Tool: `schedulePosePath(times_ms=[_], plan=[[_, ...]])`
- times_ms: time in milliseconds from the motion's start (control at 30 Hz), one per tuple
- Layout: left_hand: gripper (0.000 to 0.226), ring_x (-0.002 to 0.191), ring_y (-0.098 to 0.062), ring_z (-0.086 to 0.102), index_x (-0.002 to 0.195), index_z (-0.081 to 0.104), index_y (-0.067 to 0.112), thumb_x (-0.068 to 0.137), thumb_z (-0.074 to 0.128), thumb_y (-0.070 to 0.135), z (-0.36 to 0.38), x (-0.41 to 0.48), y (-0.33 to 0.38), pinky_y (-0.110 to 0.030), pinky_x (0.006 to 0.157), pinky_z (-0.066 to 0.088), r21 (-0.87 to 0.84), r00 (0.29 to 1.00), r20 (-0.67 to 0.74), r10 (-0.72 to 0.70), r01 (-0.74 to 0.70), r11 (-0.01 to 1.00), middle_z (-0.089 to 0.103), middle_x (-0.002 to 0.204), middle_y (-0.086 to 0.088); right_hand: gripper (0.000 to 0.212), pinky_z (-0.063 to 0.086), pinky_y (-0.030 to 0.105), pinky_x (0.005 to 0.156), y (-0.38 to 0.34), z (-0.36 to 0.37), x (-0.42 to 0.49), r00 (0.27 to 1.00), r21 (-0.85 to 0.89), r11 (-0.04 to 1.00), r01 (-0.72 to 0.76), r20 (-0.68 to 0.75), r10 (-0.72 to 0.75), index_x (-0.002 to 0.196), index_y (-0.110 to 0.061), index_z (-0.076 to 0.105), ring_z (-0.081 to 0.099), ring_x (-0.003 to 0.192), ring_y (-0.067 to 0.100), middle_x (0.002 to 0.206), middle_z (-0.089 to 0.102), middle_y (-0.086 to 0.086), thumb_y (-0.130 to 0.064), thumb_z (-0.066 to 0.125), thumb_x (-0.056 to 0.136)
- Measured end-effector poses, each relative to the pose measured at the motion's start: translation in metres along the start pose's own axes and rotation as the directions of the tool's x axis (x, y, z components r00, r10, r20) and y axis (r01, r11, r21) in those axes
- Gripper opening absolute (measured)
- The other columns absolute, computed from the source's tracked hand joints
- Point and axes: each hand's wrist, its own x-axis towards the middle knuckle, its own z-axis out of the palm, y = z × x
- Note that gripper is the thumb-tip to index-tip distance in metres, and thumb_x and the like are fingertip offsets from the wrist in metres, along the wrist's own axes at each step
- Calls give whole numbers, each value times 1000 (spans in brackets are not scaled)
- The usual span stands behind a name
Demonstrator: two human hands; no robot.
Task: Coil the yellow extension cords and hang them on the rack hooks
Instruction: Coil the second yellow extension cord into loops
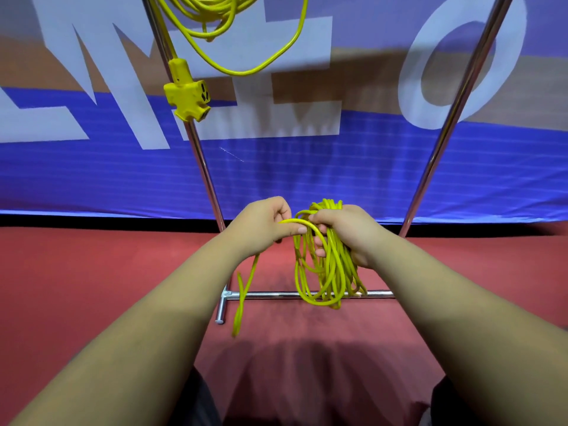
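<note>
Your right hand fingers clamp the coil; your left hand pinches its loose strand just beside. Banner letters beyond your fingertips: unreadable, inverted.

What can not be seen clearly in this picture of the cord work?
- Rack hooks: cut off by the top edge of the head view; only the hanging cord and its socket block show.
- Plug of the coil: hidden in the right hand or the loops.
- End of the loose cord under the left hand: blurred.
</note>
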Motion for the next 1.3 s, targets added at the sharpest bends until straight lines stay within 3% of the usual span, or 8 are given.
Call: schedulePosePath(times_ms=[167,367,533,667,767,967,1067,1300], plan=[[24,76,-14,69,90,65,26,84,84,40,-10,3,-37,-31,68,53,248,990,95,-107,80,965,71,82,5,40,58,36,57,-3,-2,4,998,51,999,14,-64,-11,56,-12,56,57,50,21,57,52,9,-16,70,93],[2,69,-3,64,93,75,32,94,74,31,-18,5,-46,-24,66,46,168,996,22,-87,82,982,70,77,12,38,61,37,58,-6,-11,5,993,36,999,30,-116,-25,58,-11,58,57,48,22,58,54,12,-15,68,94],[22,65,3,62,115,74,35,106,56,25,-20,5,-35,-15,64,46,-53,999,-26,-27,26,998,65,82,7,38,64,46,69,-6,-17,4,995,-5,1000,-3,-96,3,58,-10,59,69,57,27,61,56,14,-14,66,95],[31,67,-3,55,129,67,50,107,57,31,-30,5,-30,-23,70,48,65,991,119,55,-63,996,66,83,7,33,59,47,72,-4,-17,3,999,-61,998,27,-34,-29,62,-10,62,73,67,31,62,55,13,-10,64,95],[36,83,1,65,134,65,50,103,63,32,-31,2,-23,-12,80,48,105,964,243,111,-140,985,72,91,23,27,62,40,61,-3,-16,3,1000,-33,999,26,7,-26,70,-7,59,68,63,31,60,54,11,-10,63,97],[26,69,1,66,108,67,28,87,83,32,-19,1,3,-19,69,48,148,956,257,143,-185,972,77,81,13,14,61,44,65,2,-4,6,997,-42,999,20,71,-17,89,-2,67,67,61,31,66,57,13,-14,68,96],[30,64,-1,65,94,61,24,82,87,31,-16,1,3,-23,67,50,156,973,185,135,-164,974,75,77,11,27,61,41,63,6,0,6,992,-68,998,1,126,8,77,-5,64,65,60,27,69,57,16,-21,73,96],[38,71,4,55,89,65,21,71,94,40,-18,4,-9,-13,63,43,175,978,100,183,-199,964,63,84,9,20,49,31,53,8,6,4,969,-197,980,10,243,39,96,-9,76,49,50,22,62,53,12,-26,83,88]])
